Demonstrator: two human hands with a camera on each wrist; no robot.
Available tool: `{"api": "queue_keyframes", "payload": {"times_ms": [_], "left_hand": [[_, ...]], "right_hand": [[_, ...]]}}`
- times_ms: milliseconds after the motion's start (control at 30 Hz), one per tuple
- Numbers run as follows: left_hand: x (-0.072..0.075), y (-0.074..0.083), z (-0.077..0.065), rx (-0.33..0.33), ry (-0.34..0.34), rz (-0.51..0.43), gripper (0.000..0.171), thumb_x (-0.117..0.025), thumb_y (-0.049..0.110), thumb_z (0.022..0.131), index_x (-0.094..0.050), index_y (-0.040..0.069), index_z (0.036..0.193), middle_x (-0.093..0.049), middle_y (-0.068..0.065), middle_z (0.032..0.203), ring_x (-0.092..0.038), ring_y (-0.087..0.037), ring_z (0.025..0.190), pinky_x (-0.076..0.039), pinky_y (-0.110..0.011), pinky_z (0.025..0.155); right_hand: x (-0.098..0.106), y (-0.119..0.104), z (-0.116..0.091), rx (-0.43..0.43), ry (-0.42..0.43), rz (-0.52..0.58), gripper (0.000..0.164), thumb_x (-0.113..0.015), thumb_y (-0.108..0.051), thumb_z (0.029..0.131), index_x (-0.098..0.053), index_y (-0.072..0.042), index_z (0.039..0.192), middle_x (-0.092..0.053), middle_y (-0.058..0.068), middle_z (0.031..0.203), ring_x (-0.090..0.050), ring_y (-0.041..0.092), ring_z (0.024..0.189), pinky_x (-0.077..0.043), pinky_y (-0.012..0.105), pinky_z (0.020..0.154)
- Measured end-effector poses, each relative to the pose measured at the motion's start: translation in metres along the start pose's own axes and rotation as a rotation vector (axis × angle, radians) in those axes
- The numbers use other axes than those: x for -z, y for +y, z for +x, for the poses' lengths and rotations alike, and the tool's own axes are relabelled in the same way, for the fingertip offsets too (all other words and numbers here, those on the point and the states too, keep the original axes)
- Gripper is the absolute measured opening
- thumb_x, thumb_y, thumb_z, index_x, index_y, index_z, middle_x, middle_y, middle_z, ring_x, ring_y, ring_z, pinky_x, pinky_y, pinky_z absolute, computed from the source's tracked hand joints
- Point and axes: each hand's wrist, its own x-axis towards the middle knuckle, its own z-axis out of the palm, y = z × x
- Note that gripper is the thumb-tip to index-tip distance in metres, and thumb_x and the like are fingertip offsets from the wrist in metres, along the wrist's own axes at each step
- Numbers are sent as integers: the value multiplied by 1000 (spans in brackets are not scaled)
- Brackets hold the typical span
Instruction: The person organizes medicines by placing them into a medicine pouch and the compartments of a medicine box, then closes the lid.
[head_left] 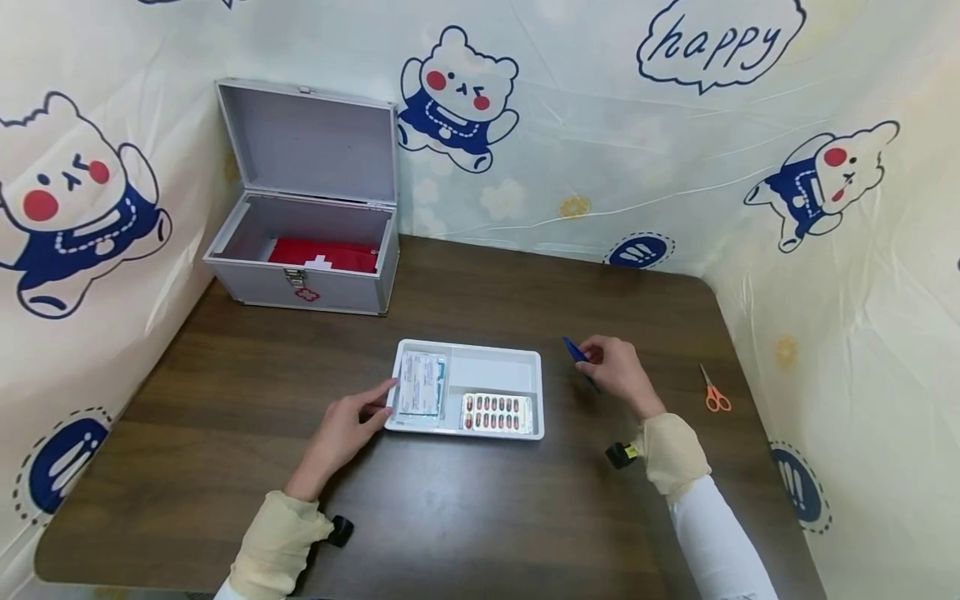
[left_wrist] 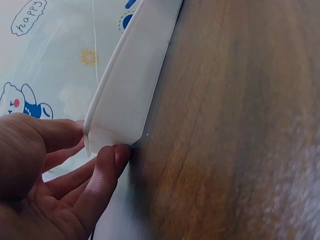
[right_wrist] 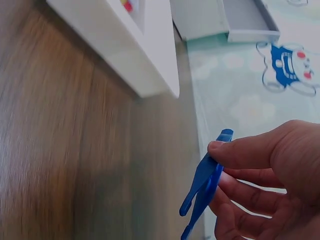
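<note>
A white tray (head_left: pixel 497 367) rests on the table, divided into compartments. Flat plastic packets (head_left: pixel 422 385) with print lie in its left compartment, a blister pack of capsules (head_left: pixel 497 413) in the front right one. The left hand (head_left: pixel 347 429) holds the tray's left end; in the left wrist view the thumb and fingertips meet its rim and lower corner. Right of the tray, blue tweezers (right_wrist: pixel 202 185) are pinched between the thumb and fingers of the right hand (head_left: pixel 617 372). Their two tips stand apart, pointing downward in the right wrist view.
At the back left stands a silver case (head_left: pixel 315 287), its lid raised, with a red pouch (head_left: pixel 330 253) inside. Orange-handled scissors (head_left: pixel 716 398) lie near the table's right edge. Printed cloth (head_left: pixel 570 158) hangs behind and beside the wooden table (head_left: pixel 465 508).
</note>
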Motion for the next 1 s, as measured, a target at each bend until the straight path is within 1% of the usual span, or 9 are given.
{"api": "queue_keyframes", "payload": {"times_ms": [100,367,533,667,800,1000], "left_hand": [[0,0,1,3,1,5,53,-65,12,96,-51,18,147,-70,-16,124,-65,-21,94,-50,-28,73],[-1,2,1,13,-2,16,54,-65,12,96,-51,17,147,-70,-17,124,-64,-22,94,-51,-31,76],[0,2,1,16,-2,22,54,-66,12,96,-51,17,147,-67,-17,129,-62,-21,91,-49,-30,74],[0,2,0,14,0,17,54,-66,12,96,-51,17,147,-69,-17,124,-62,-21,90,-48,-30,74],[0,2,-1,14,2,13,54,-66,12,96,-51,16,147,-71,-16,119,-60,-21,88,-48,-30,74],[0,3,0,12,2,13,54,-66,12,96,-51,17,147,-72,-15,116,-60,-21,88,-48,-29,74]], "right_hand": [[-4,-12,1,-4,-22,7,21,-73,-12,89,-69,-3,107,-70,15,100,-65,26,90,-58,41,79],[-15,-38,5,74,-51,16,23,-74,-12,89,-70,-4,110,-70,13,101,-65,25,91,-58,41,83],[-26,-52,9,119,-74,20,22,-74,-11,89,-70,-5,110,-70,11,100,-64,23,90,-58,39,82],[-36,-64,10,163,-90,20,23,-74,-10,89,-71,-6,111,-70,10,102,-64,22,91,-58,38,82],[-46,-75,12,186,-109,20,23,-75,-10,88,-71,-6,111,-71,9,103,-64,21,92,-57,37,84],[-59,-86,18,201,-132,26,23,-76,-8,87,-72,-7,110,-70,8,102,-64,19,92,-56,36,84]]}}
